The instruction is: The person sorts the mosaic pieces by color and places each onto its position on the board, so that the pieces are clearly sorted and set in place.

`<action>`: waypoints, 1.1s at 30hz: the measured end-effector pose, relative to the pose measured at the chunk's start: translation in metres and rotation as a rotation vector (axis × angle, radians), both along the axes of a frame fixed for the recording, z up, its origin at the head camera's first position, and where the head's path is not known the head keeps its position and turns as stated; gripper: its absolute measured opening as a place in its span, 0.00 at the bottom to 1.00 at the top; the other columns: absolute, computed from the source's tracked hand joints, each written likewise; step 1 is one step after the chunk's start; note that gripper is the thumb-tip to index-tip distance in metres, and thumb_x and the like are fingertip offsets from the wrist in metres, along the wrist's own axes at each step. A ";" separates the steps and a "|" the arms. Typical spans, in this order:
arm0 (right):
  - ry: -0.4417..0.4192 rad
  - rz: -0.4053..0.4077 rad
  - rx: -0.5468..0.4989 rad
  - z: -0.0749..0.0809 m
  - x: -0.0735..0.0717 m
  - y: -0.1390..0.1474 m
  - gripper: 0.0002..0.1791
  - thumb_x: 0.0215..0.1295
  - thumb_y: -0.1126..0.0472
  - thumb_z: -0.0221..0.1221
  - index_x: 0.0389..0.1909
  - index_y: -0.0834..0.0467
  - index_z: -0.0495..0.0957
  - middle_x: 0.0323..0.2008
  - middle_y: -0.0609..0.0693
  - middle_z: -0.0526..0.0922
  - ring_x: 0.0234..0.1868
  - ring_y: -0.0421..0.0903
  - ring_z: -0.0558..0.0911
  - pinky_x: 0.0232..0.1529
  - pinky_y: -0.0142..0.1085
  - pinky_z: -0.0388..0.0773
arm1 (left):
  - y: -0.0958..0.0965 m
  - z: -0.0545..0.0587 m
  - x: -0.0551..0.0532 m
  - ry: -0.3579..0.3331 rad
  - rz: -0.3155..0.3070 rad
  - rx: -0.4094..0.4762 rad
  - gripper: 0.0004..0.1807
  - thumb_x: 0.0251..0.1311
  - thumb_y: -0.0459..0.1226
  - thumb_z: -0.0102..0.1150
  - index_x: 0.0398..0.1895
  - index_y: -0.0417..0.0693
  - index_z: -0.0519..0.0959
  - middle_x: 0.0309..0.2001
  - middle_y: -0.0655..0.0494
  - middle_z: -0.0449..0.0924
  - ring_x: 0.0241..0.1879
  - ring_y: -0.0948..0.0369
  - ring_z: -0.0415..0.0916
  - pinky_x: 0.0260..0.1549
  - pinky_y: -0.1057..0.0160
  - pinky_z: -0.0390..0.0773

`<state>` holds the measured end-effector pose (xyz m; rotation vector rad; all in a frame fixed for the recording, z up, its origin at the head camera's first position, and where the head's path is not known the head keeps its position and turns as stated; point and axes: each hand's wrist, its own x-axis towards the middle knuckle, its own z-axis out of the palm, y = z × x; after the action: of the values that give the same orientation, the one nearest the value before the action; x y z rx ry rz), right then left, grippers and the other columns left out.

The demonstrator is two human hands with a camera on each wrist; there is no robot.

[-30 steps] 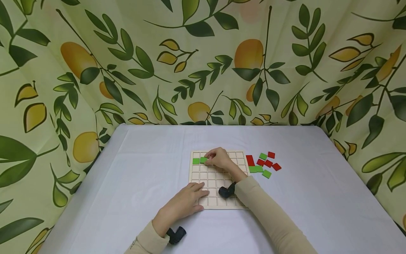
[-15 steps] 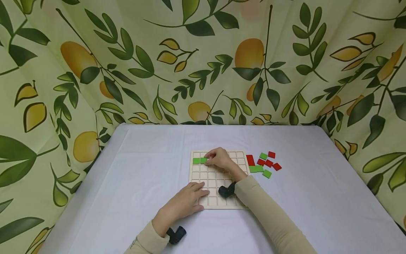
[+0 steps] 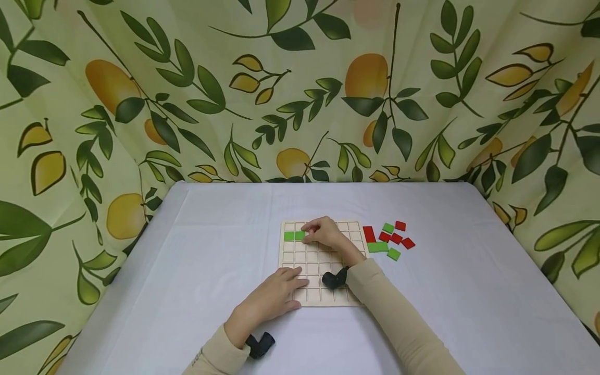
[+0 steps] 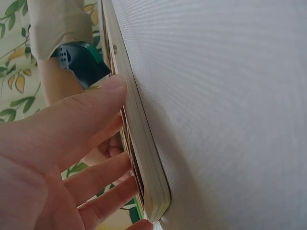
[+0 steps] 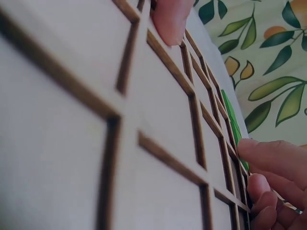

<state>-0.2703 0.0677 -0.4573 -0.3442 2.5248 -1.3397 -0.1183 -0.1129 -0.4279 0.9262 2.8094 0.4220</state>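
A light wooden grid board (image 3: pixel 311 257) lies flat on the table. Two green square tiles sit side by side in its upper left cells, the left tile (image 3: pixel 289 236) and the right tile (image 3: pixel 300 235). My right hand (image 3: pixel 324 233) reaches over the board, thumb and curled fingers at the right tile's edge, appearing to pinch it; the fingers partly cover that edge. In the right wrist view, a fingertip (image 5: pixel 248 147) meets the green piece. With fingers spread, my left hand (image 3: pixel 276 293) rests on the board's lower left; its thumb (image 4: pixel 112 88) lies against the board's edge.
Right of the board lie loose red tiles (image 3: pixel 396 238) and green tiles (image 3: pixel 394 254), several in all, some touching each other. The white tablecloth (image 3: pixel 211 250) surrounds the board. A patterned curtain (image 3: pixel 290 104) hangs behind and at both sides.
The right green tile, slightly askew a second ago, now sits level beside the left one. Both hands have kept nearly the same places.
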 end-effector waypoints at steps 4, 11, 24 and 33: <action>0.012 0.005 -0.014 0.000 0.000 0.001 0.16 0.51 0.63 0.70 0.43 0.62 0.85 0.19 0.42 0.74 0.25 0.38 0.70 0.32 0.27 0.68 | 0.000 -0.001 -0.001 0.007 0.002 0.000 0.25 0.58 0.43 0.64 0.60 0.49 0.76 0.66 0.45 0.71 0.65 0.49 0.69 0.64 0.52 0.72; 0.075 0.005 -0.080 0.000 0.007 0.006 0.14 0.53 0.65 0.68 0.42 0.65 0.84 0.22 0.51 0.79 0.24 0.38 0.71 0.29 0.28 0.69 | 0.001 -0.003 -0.003 0.009 -0.001 0.001 0.25 0.57 0.43 0.65 0.59 0.49 0.76 0.66 0.45 0.71 0.65 0.50 0.68 0.64 0.52 0.73; 0.032 -0.074 -0.072 0.014 0.022 0.013 0.12 0.54 0.62 0.67 0.40 0.61 0.85 0.23 0.45 0.75 0.27 0.40 0.70 0.27 0.28 0.67 | 0.000 -0.001 0.000 -0.008 0.010 0.001 0.26 0.57 0.43 0.65 0.60 0.49 0.76 0.66 0.45 0.71 0.65 0.49 0.68 0.64 0.51 0.73; 0.034 -0.081 -0.089 0.021 0.027 0.021 0.12 0.54 0.63 0.68 0.40 0.63 0.85 0.25 0.44 0.76 0.31 0.41 0.71 0.32 0.28 0.69 | 0.000 -0.001 0.000 -0.013 0.015 0.013 0.25 0.57 0.43 0.65 0.60 0.49 0.76 0.67 0.45 0.71 0.66 0.49 0.68 0.64 0.50 0.73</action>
<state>-0.2433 0.0892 -0.4364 -0.2881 2.5371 -1.4926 -0.1185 -0.1124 -0.4288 0.9025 2.8066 0.4476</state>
